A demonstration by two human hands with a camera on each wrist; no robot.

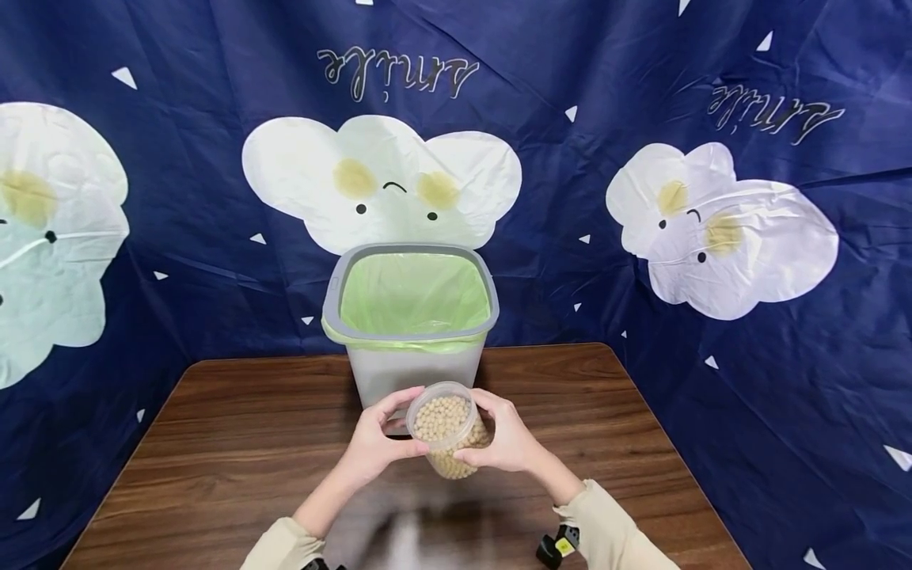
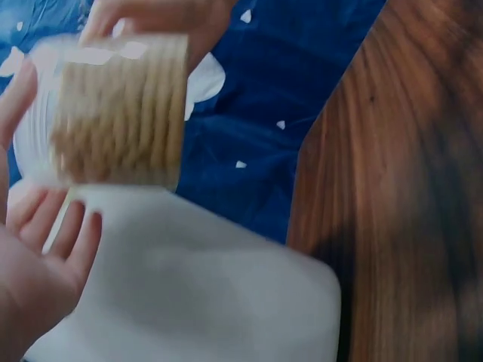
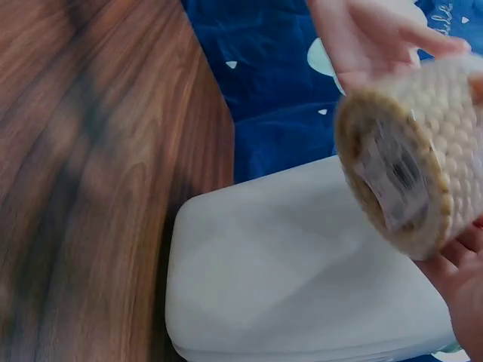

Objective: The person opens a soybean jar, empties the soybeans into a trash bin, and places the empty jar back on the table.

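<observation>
A clear round plastic tub (image 1: pixel 443 419) packed with beige round-tipped sticks, which look like cotton swabs, is held between both hands above the table. Its clear top faces the head camera; whether a lid covers it I cannot tell. My left hand (image 1: pixel 372 441) grips the top rim from the left, thumb in front and fingers behind. From the right, my right hand (image 1: pixel 510 437) holds the tub's side between thumb and fingers. In the left wrist view, rows of sticks show through the tub wall (image 2: pixel 121 113). A barcode label (image 3: pixel 400 177) on the tub's base appears in the right wrist view.
Just beyond the hands stands a white bin (image 1: pixel 420 368) with a grey rim and a light green liner (image 1: pixel 413 293). It rests on a brown wooden table (image 1: pixel 235 443). Dark blue cloth (image 1: pixel 556 190) with cloud prints hangs behind and at both sides.
</observation>
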